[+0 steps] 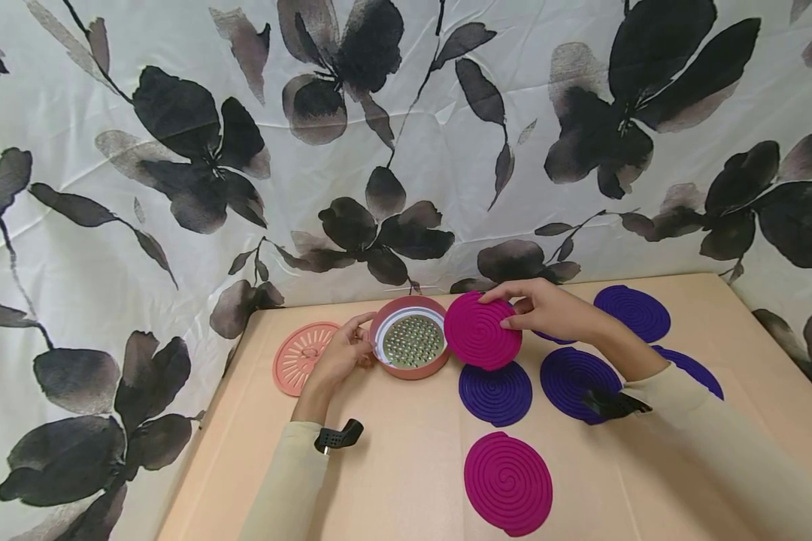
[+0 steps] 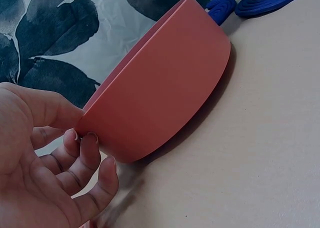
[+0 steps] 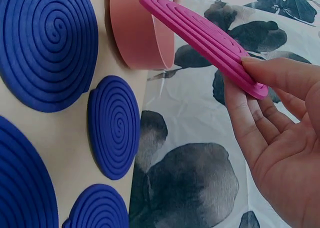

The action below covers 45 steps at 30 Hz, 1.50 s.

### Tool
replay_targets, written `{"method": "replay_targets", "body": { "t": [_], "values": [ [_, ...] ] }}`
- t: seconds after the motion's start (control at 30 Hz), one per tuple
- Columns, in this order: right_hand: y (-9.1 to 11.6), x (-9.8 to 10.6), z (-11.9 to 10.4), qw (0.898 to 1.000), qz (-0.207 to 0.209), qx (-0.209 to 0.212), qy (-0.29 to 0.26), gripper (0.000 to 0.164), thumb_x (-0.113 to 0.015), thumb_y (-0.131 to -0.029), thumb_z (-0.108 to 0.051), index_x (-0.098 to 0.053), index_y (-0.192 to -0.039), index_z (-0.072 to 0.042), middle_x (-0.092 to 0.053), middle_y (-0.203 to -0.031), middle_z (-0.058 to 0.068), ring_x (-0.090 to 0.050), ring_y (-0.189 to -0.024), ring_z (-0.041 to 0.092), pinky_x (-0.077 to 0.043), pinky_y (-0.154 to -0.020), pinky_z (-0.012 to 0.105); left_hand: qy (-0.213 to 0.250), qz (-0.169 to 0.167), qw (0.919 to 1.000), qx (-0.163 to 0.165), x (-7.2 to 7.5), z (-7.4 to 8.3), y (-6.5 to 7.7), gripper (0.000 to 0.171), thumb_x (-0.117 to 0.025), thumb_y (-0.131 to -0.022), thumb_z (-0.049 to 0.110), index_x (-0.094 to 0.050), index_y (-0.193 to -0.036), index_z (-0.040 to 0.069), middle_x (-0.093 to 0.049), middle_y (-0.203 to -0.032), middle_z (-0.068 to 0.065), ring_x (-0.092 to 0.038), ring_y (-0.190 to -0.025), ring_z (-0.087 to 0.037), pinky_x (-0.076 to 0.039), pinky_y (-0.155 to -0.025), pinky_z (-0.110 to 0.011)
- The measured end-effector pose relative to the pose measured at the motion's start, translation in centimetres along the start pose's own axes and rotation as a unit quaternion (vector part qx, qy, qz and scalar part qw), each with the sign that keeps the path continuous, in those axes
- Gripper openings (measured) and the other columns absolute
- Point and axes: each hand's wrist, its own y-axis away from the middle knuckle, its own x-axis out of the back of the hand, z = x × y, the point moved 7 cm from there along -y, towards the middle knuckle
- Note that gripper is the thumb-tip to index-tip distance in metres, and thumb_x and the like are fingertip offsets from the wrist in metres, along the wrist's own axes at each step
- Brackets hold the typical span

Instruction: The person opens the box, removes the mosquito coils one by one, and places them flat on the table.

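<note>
A round coral container (image 1: 412, 373), with a white ring and a studded metallic disc inside, stands near the back of the table. The left hand (image 1: 341, 356) holds its left side, and in the left wrist view the thumb and fingers pinch the rim. The right hand (image 1: 551, 309) pinches the edge of a magenta spiral coaster (image 1: 480, 334) between thumb and fingers. The raised coaster (image 3: 200, 40) tilts beside the container's right side, its far edge close to the rim. Under it in the head view is a blue spiral coaster (image 1: 495, 398).
A coral slotted lid (image 1: 299, 357) lies left of the container, partly behind the left hand. A second magenta coaster (image 1: 507, 482) lies toward the front. More blue coasters (image 1: 571, 382) are spread on the right, some partly hidden by the right arm. A flowered cloth (image 1: 379, 150) hangs behind the table.
</note>
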Motion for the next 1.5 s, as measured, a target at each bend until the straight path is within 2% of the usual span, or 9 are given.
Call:
{"method": "replay_targets", "body": {
  "t": [0.13, 0.3, 0.4, 0.57, 0.77, 0.93, 1.27, 1.5],
  "values": [
    [0.3, 0.8, 0.4, 1.0, -0.009, 0.008, 0.013, 0.048, -0.073, -0.088, 0.003, -0.066, -0.133, -0.012, -0.059, -0.139, 0.018, -0.069, -0.099, 0.025, -0.059, -0.08, 0.029, -0.001, 0.011, 0.9999, -0.011, -0.2, 0.2, 0.0, 0.063, -0.058, -0.093, -0.006, -0.045, -0.152, 0.012, -0.048, -0.095, -0.007, -0.057, -0.076, -0.023, -0.055, -0.065, -0.033],
    [0.6, 1.7, 1.2, 1.0, -0.018, 0.009, 0.025, 0.048, -0.074, -0.088, 0.002, -0.067, -0.132, -0.016, -0.057, -0.143, 0.016, -0.067, -0.111, 0.029, -0.058, -0.086, 0.027, 0.006, 0.01, 0.9999, -0.004, -0.6, 1.6, 0.3, 0.064, -0.056, -0.092, -0.01, -0.043, -0.152, 0.006, -0.047, -0.093, -0.008, -0.056, -0.077, -0.027, -0.055, -0.068, -0.039],
    [0.9, 2.3, 1.6, 1.0, -0.024, 0.006, 0.017, 0.048, -0.074, -0.088, 0.001, -0.067, -0.132, -0.016, -0.056, -0.145, 0.016, -0.068, -0.11, 0.028, -0.058, -0.084, 0.028, 0.009, 0.01, 0.9999, -0.003, -0.8, 2.0, 0.2, 0.064, -0.055, -0.091, -0.011, -0.042, -0.152, 0.003, -0.047, -0.092, -0.01, -0.056, -0.078, -0.03, -0.055, -0.07, -0.043],
    [1.8, 2.7, 1.8, 0.999, -0.033, -0.006, -0.002, 0.047, -0.072, -0.091, -0.003, -0.064, -0.135, -0.016, -0.061, -0.133, 0.015, -0.066, -0.089, 0.021, -0.057, -0.074, 0.028, 0.006, 0.016, 0.9998, -0.004, -0.5, 0.8, -0.4, 0.064, -0.056, -0.092, -0.009, -0.043, -0.153, 0.006, -0.047, -0.093, -0.008, -0.056, -0.078, -0.028, -0.055, -0.068, -0.041],
    [2.8, 3.0, 1.8, 0.999, -0.036, 0.001, -0.003, 0.055, -0.074, -0.089, -0.003, -0.058, -0.141, -0.012, -0.063, -0.116, 0.015, -0.064, -0.081, 0.02, -0.059, -0.069, 0.031, -0.002, 0.028, 0.9995, -0.011, -0.4, 0.1, -0.6, 0.062, -0.058, -0.092, -0.007, -0.047, -0.151, 0.013, -0.048, -0.094, -0.007, -0.056, -0.077, -0.025, -0.054, -0.065, -0.033],
    [3.6, 3.2, 1.8, 0.999, -0.034, -0.001, 0.014, 0.063, -0.075, -0.087, -0.001, -0.054, -0.145, -0.012, -0.061, -0.112, 0.015, -0.058, -0.073, 0.018, -0.055, -0.065, 0.027, -0.002, 0.028, 0.9995, -0.017, -0.3, 0.1, -0.6, 0.062, -0.058, -0.092, -0.007, -0.049, -0.15, 0.014, -0.048, -0.094, -0.007, -0.056, -0.077, -0.024, -0.054, -0.064, -0.032],
    [5.0, 2.8, 2.8, 0.997, -0.074, -0.024, 0.018, 0.065, -0.074, -0.089, -0.004, -0.051, -0.149, -0.016, -0.058, -0.119, 0.015, -0.064, -0.079, 0.021, -0.058, -0.072, 0.031, 0.0, 0.028, 0.9994, -0.019, -0.3, -0.1, -0.6, 0.063, -0.058, -0.091, -0.007, -0.049, -0.149, 0.013, -0.048, -0.093, -0.007, -0.056, -0.076, -0.023, -0.054, -0.064, -0.031],
    [5.7, 2.5, 3.7, 0.995, -0.092, -0.047, -0.003, 0.064, -0.073, -0.09, -0.005, -0.05, -0.149, -0.017, -0.056, -0.122, 0.017, -0.061, -0.081, 0.021, -0.057, -0.071, 0.031, 0.0, 0.031, 0.9993, -0.023, -0.3, -0.2, -0.6, 0.062, -0.058, -0.09, -0.008, -0.05, -0.148, 0.014, -0.049, -0.092, -0.007, -0.058, -0.074, -0.022, -0.054, -0.063, -0.032]
  ]
}}
